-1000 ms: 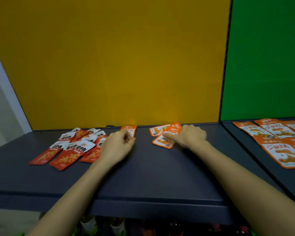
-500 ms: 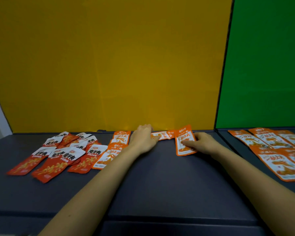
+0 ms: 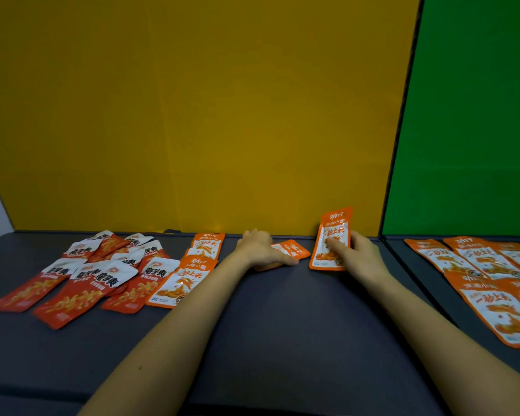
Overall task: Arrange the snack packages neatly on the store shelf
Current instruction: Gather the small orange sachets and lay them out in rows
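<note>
**Desk:** What lies at the left end of the dark shelf (image 3: 282, 340)?

**Photographer:** A loose heap of red packets (image 3: 81, 277), overlapping at odd angles. Just beside it is a small cluster of orange packets (image 3: 197, 265), lying face up in a rough column.

**Desk:** And the hands?

**Photographer:** The left hand (image 3: 260, 250) lies palm down near the yellow back panel (image 3: 192, 115). Its fingers are straight and press a flat orange packet (image 3: 296, 250) to the shelf. The right hand (image 3: 359, 255) pinches a raised orange packet (image 3: 332, 232), tilted up on end, thumb on its face and fingers behind. I cannot tell whether its lower edge touches the shelf.

**Desk:** Further right?

**Photographer:** Beyond the divider, below the green panel (image 3: 478, 115), more orange packets (image 3: 487, 271) lie in overlapping rows.

**Desk:** Which step is this?

**Photographer:** Gathering the middle strays, by my reading. The job looks barely begun, since the red heap is unsorted. Next, the raised packet wants laying flat and square beside its fellows, label up, while the left hand brings its own into line.
</note>
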